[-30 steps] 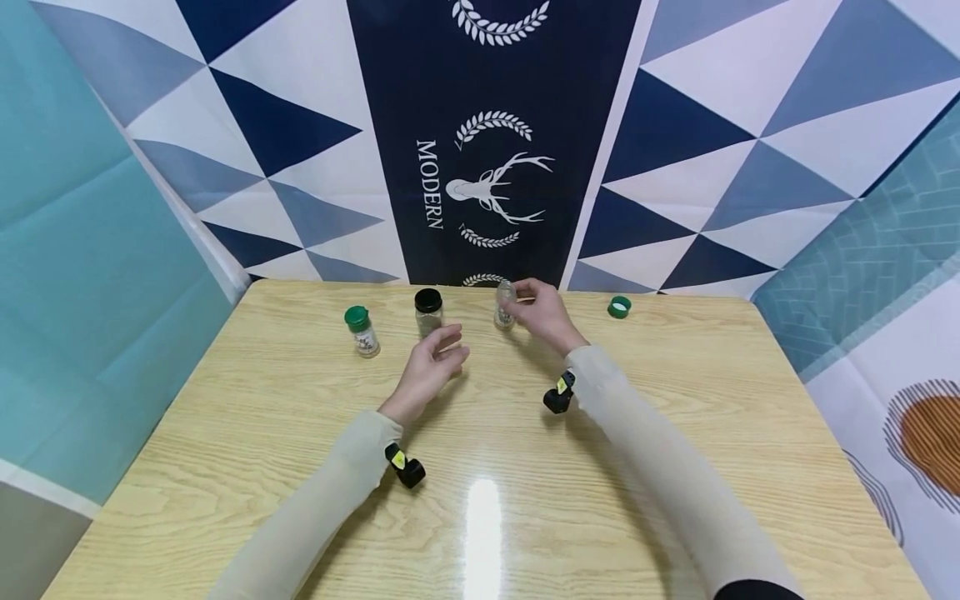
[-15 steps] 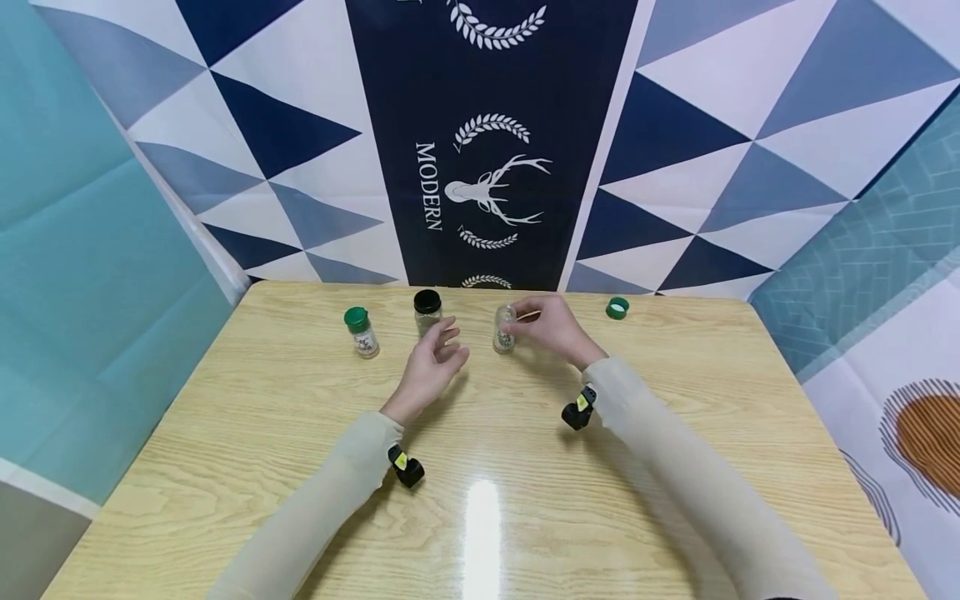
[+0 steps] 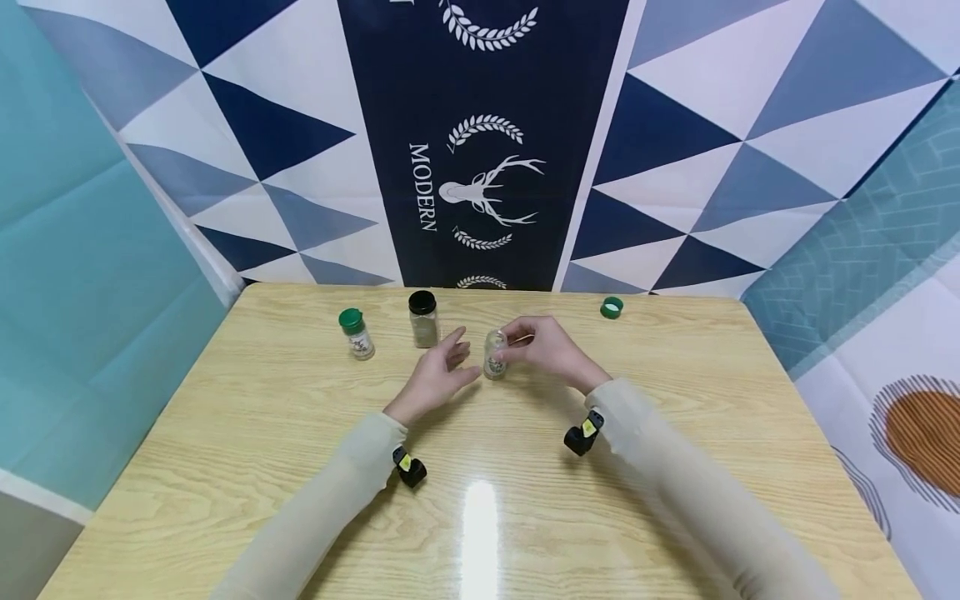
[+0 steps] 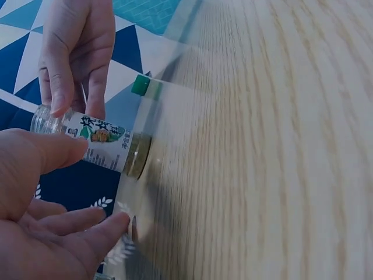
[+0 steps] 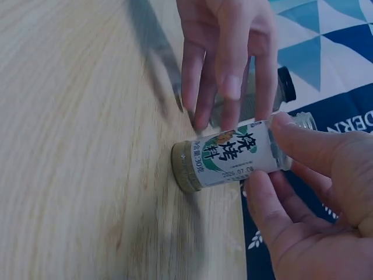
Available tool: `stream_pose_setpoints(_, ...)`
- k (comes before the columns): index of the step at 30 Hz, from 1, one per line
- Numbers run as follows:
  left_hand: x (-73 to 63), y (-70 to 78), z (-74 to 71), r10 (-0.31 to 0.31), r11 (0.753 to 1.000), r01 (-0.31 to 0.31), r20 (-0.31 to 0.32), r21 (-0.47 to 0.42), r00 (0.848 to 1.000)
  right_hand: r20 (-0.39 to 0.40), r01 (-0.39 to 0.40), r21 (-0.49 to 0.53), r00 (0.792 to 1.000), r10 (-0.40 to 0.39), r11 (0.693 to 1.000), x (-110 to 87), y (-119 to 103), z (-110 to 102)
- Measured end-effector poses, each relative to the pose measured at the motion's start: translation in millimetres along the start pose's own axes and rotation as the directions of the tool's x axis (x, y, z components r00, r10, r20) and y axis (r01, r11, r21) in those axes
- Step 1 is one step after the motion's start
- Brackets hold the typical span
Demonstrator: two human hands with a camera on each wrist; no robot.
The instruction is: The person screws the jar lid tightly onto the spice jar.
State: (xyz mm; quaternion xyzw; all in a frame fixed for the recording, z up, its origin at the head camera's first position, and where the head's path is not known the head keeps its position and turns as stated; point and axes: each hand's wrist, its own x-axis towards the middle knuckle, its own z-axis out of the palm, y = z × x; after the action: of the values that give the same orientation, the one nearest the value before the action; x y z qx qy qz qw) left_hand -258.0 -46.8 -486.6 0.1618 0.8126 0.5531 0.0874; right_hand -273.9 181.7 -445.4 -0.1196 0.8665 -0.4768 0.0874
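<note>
A small glass spice jar (image 3: 494, 356) with no cap on stands on the table, powder gathered at its base. My right hand (image 3: 551, 348) pinches it near the top between thumb and fingers. In the right wrist view, the jar's white label (image 5: 227, 153) has green patches and dark characters. My left hand (image 3: 437, 377) is just left of the jar, fingers spread and holding nothing. From the left wrist view, the left thumb (image 4: 64, 150) overlaps the jar; whether it touches I cannot tell. A green cap (image 3: 611, 307) lies apart, farther right.
A black-lidded jar (image 3: 423, 323) stands behind my left hand. Farther left is a jar with a green cap (image 3: 357, 335). The wooden table (image 3: 645, 467) ends at a patterned cloth backdrop (image 3: 480, 192).
My right hand has brought the uncapped jar from near the table's back edge toward me and slightly left. The left hand has shifted slightly, its thumb now near the jar.
</note>
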Motion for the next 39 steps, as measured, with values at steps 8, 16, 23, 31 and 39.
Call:
stream_pose_setpoints(8, -3.9, -0.7, 6.7, 0.006, 1.000, -0.007, 0.031, 0.016, 0.999, 0.075, 0.024, 0.042, 0.997, -0.027, 0.999, -8.6, -8, 9)
stream_pose_setpoints(16, -8.0, -1.7, 11.1, 0.061, 0.998, -0.060, 0.040, -0.029, 0.997, 0.085, 0.026, 0.046, 0.996, -0.030, 0.999, -12.9, -10, 11)
stream_pose_setpoints(23, -12.4, -2.9, 11.7, 0.072, 0.996, -0.070, 0.033, -0.060, 0.997, 0.112, 0.047, 0.019, 0.993, -0.048, 0.999, -17.0, -11, 11)
stream_pose_setpoints(31, -14.3, -2.5, 11.9, 0.081, 0.990, -0.073, 0.060, -0.122, 0.995, 0.188, 0.073, 0.001, 0.979, -0.072, 0.997, -18.4, -8, 6)
stream_pose_setpoints(39, -16.4, -0.5, 13.8, 0.071, 0.994, -0.065, 0.058, -0.091, 0.996, 0.212, 0.052, 0.050, 0.975, -0.062, 0.997, -20.3, -4, -10)
